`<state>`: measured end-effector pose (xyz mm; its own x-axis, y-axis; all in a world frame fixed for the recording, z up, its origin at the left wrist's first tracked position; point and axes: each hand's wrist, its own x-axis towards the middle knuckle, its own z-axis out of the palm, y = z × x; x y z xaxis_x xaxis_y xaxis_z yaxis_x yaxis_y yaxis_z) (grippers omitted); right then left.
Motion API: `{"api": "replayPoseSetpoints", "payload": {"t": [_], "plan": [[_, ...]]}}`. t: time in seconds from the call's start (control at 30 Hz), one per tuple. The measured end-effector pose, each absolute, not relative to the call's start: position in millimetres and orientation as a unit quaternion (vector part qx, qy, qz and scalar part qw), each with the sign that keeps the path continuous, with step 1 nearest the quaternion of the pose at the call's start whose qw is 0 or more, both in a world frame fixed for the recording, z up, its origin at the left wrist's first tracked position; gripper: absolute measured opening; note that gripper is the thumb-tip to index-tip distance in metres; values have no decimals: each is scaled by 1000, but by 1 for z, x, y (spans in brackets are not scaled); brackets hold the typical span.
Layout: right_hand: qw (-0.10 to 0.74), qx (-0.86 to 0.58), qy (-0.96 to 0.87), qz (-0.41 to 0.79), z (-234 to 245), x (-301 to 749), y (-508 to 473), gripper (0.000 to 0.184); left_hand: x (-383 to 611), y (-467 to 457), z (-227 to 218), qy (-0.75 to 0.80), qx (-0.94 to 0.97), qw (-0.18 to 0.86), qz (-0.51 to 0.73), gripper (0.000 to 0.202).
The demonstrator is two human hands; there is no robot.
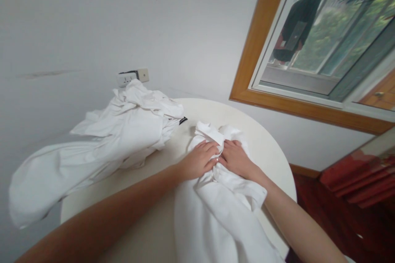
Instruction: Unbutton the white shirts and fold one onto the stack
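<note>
On the bench: white cloth, bunched at the near side
Progress: midway, I'd judge; gathered here, not lying flat
Left heap: more white fabric, rumpled, overhanging the edge
Grasp: left hand and right hand close together, fingers curled into the cloth
Arms: reaching forward, converging

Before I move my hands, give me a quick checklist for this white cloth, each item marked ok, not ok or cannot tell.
1. Left hand touching the near cloth: ok.
2. Right hand touching the same cloth: ok.
3. Near cloth smooth: not ok, it is bunched and creased around both hands.
4. Cloth pinched firmly: cannot tell, the undersides of the hands are hidden.
5. White pile wholly on the table: not ok, its left end sticks out past the edge.
6. Pile and near cloth apart: ok, bare tabletop shows between them.
</note>
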<state>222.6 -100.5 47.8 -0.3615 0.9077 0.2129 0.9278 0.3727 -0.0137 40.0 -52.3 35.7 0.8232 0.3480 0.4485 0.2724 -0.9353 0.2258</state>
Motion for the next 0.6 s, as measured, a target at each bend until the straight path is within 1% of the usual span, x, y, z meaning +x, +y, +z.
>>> {"api": "replayPoseSetpoints", "payload": {"t": [0.07,0.2,0.3,0.37,0.43,0.5,0.53,0.57,0.6], "plan": [[101,-566,-817,-43,50,230,-99,24,40,-52,31,181,949,67,251,21],[162,-581,-798,-9,55,251,-93,27,38,-50,31,171,956,48,233,19],[190,-614,-766,3,56,269,-88,37,37,-50,34,173,957,49,227,20],[198,-650,-733,2,54,279,-85,45,35,-48,35,202,946,77,240,23],[205,-678,-706,-3,49,285,-82,45,32,-40,36,262,913,141,279,27],[219,-686,-693,1,43,288,-79,36,26,-27,35,329,857,204,340,28],[229,-687,-690,7,41,288,-78,31,24,-19,33,360,828,214,373,27],[238,-687,-686,16,38,288,-77,30,22,-11,31,389,802,201,406,26],[244,-690,-681,21,37,287,-77,34,20,-3,27,416,779,169,438,27]]}}
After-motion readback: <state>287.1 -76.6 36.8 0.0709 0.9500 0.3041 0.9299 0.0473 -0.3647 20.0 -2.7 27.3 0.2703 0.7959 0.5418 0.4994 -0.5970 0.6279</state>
